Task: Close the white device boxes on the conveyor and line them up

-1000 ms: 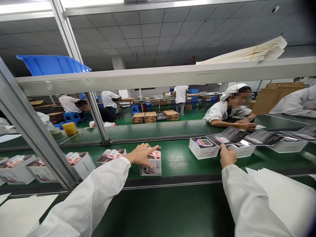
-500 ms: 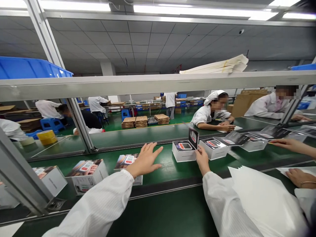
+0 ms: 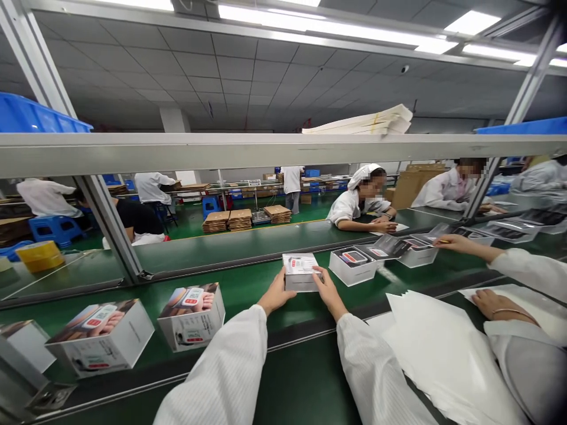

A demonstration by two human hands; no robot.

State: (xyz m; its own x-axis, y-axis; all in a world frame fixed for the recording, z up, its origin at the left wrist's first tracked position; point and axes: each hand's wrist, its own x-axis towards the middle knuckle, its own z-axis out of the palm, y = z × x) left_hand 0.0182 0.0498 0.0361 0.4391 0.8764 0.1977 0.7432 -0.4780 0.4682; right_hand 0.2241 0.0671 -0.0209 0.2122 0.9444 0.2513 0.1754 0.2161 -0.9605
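A small white carton (image 3: 301, 282) with a printed lid sits on the green conveyor belt (image 3: 248, 319) in front of me, its lid folded down. My left hand (image 3: 277, 293) holds its left side, with the thumb along the front lower edge. On the right, my right hand (image 3: 330, 293) grips the right side, fingertips at the lid's right edge. Just beyond that hand stands an open carton (image 3: 352, 265) showing a device with a red-and-white face; its dark lid flap (image 3: 385, 247) leans to the right.
Closed printed cartons (image 3: 192, 316) stand on the belt to my left. More open cartons (image 3: 419, 252) line up rightward, where a co-worker's hand (image 3: 460, 243) reaches in. White sheets (image 3: 447, 348) lie at my right. A metal shelf rail (image 3: 248, 150) crosses ahead.
The carton's upright lid has come down flat. My left hand has moved right from beside a closed carton onto this one. The view has turned slightly, and the closed cartons appear spaced differently.
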